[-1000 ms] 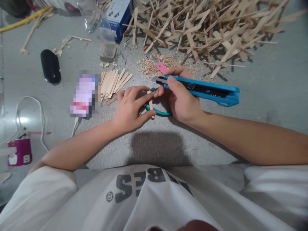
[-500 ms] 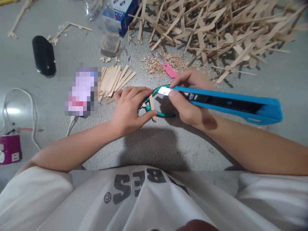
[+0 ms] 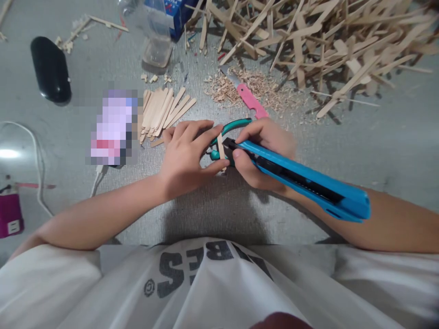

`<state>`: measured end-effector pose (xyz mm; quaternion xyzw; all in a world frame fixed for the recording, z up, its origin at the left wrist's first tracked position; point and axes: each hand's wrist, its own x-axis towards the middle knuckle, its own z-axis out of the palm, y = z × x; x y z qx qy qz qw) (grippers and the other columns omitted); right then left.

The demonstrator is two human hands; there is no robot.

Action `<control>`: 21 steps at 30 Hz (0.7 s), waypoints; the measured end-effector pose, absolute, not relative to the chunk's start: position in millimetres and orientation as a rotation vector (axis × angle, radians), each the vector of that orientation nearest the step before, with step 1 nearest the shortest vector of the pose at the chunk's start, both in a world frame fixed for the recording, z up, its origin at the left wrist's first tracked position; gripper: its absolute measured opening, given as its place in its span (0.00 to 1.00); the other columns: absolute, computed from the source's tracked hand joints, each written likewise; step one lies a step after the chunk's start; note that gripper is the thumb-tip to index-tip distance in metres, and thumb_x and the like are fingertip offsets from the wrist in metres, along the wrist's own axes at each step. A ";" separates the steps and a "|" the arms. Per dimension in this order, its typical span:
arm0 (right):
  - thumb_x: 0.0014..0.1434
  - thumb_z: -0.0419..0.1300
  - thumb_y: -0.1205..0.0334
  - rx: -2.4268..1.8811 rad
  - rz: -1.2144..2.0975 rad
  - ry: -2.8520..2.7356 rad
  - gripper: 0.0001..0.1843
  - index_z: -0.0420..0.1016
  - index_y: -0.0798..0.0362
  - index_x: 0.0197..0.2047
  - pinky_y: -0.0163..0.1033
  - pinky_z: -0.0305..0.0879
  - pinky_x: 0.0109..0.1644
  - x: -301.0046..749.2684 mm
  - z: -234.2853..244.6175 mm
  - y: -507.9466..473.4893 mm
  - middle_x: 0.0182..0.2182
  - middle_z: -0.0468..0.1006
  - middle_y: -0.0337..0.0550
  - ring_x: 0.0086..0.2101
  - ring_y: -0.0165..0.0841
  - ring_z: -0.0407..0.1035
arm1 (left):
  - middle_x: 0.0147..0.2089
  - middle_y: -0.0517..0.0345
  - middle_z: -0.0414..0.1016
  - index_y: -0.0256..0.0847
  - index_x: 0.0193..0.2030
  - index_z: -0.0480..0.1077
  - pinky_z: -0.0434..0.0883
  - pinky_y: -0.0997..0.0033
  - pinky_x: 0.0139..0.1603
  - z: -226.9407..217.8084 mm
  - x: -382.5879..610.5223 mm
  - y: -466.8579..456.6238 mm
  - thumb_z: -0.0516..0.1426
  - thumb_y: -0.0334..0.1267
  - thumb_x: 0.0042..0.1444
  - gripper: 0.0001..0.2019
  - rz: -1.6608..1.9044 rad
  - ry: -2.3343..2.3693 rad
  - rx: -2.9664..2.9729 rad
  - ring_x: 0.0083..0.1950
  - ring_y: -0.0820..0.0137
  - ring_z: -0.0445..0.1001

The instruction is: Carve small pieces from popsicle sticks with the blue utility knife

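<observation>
My left hand point(image 3: 187, 153) presses a short wooden stick point(image 3: 221, 151) down on the grey floor, fingers closed around it. My right hand point(image 3: 262, 153) grips a large blue utility knife point(image 3: 302, 178), its tip set against the stick. A pair of teal-handled pliers point(image 3: 229, 128) lies under and between both hands. A small pink-handled knife point(image 3: 252, 101) lies just beyond my right hand in a patch of wood shavings point(image 3: 222, 89).
A big heap of wooden sticks point(image 3: 308, 36) fills the far right. A neat bunch of cut sticks point(image 3: 164, 112) lies beside a blurred phone point(image 3: 113, 128). A black case point(image 3: 50, 68), a clear bottle point(image 3: 156, 32), a blue box point(image 3: 173, 11) and a purple socket with white cable point(image 3: 10, 214) lie around.
My right hand has swung the blue knife down and round, bringing its tip onto the stick; the handle now points toward my right. My left hand has kept holding the stick.
</observation>
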<state>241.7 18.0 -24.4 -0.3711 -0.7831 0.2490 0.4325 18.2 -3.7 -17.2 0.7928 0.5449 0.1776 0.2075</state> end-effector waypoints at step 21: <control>0.65 0.63 0.58 -1.006 0.596 -2.058 0.10 0.67 0.41 0.46 0.45 0.67 0.29 245.5 -28.3 8.1 0.24 0.75 0.33 0.20 0.36 0.67 | 0.76 0.46 0.75 0.56 0.76 0.75 0.58 0.37 0.74 -15.3 24.3 -2.7 0.68 0.59 0.64 0.35 0.463 1.557 2.167 0.75 0.41 0.66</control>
